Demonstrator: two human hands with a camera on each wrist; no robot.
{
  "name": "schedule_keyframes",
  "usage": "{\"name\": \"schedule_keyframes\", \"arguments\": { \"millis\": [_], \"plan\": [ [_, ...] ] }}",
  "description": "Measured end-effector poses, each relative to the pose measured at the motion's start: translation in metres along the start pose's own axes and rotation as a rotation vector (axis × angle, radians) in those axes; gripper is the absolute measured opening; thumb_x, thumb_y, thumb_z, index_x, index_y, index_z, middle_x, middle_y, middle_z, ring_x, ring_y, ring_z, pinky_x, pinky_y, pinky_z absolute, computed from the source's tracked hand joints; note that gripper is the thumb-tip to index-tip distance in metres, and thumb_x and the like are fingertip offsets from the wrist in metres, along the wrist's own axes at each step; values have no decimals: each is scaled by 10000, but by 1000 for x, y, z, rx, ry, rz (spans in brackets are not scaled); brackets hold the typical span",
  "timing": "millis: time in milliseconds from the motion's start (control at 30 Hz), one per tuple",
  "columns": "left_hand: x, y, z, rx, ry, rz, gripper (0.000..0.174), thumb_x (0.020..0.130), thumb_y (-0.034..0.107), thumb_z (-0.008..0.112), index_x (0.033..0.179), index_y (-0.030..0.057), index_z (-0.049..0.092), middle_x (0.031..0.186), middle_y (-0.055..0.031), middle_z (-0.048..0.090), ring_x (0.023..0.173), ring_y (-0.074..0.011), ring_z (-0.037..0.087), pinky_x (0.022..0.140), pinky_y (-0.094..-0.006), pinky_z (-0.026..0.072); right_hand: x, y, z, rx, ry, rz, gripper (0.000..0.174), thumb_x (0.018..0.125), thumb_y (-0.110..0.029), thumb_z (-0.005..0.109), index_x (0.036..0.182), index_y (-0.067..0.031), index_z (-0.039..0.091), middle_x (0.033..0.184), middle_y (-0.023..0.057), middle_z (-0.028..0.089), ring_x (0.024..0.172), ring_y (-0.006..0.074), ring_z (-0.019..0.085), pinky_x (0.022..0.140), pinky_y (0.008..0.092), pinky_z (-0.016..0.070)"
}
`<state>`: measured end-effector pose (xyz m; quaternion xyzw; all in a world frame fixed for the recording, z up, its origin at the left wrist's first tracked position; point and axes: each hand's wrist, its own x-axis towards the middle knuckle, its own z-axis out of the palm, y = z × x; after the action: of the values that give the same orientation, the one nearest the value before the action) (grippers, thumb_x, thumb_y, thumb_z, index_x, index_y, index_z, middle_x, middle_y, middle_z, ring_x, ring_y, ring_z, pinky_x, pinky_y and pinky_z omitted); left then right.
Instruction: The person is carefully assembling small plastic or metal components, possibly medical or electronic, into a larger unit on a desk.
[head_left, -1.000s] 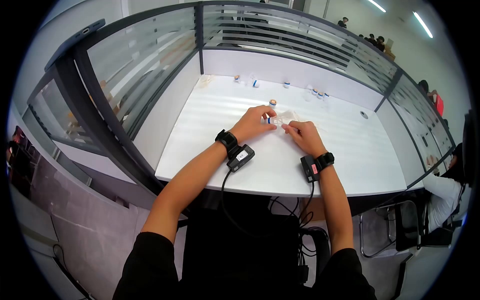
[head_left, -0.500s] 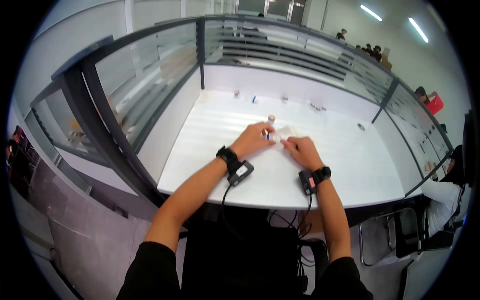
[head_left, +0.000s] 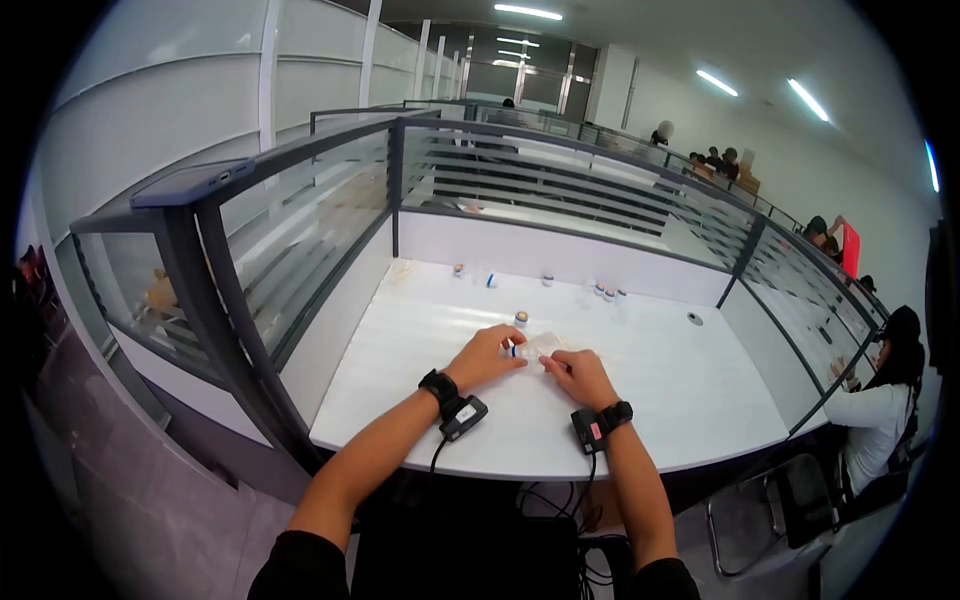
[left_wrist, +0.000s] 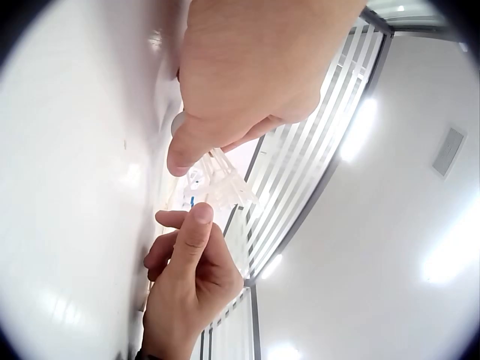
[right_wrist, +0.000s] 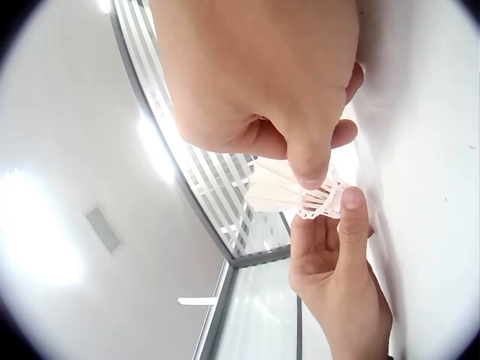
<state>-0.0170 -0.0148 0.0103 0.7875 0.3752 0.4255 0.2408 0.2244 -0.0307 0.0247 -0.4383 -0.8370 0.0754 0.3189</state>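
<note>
My left hand (head_left: 486, 358) holds a white-skirted shuttlecock (right_wrist: 271, 186) by its blue-banded base, thumb and fingers around that end. The skirt fans out away from the left hand, over the desk. My right hand (head_left: 582, 377) pinches the skirt's ribs with thumb and curled index finger, as the right wrist view shows. In the left wrist view the skirt (left_wrist: 223, 186) spreads between both hands, and the left fingers hide most of the base. Just beyond the left hand, another shuttlecock (head_left: 521, 318) shows its tan tip and blue band.
Along the back of the white desk (head_left: 400, 400) lie several more shuttlecocks (head_left: 548, 279). Low partitions (head_left: 560, 243) with striped glass enclose the desk. A phone (head_left: 195, 185) lies on the left partition top. Someone in a white sleeve (head_left: 865, 420) sits at the right.
The head view has tilted upward, so desk and hands sit lower in it. Both hands stay together at the same shuttlecock, with little visible change in their hold.
</note>
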Motion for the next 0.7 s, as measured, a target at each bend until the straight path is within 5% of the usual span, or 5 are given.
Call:
{"name": "schedule_keyframes", "arguments": {
  "millis": [567,700],
  "plan": [
    [2,-5,0,14,-32,4,392,820,210,825,1129,6,696,1096,-106,715,965,-214,625,915,-354,519,1,5,3,23,32,-71,356,992,-312,676,819,-10,748,607,161,631,497,272,569,532,364,440],
    [1,-6,0,22,-26,-1,395,818,214,825,1128,5,696,1092,-104,716,956,-215,625,912,-356,519,2,1,2,15,7,-23,351,979,-353,676,823,-51,764,655,177,664,583,366,640,584,439,497]
  ]
}}
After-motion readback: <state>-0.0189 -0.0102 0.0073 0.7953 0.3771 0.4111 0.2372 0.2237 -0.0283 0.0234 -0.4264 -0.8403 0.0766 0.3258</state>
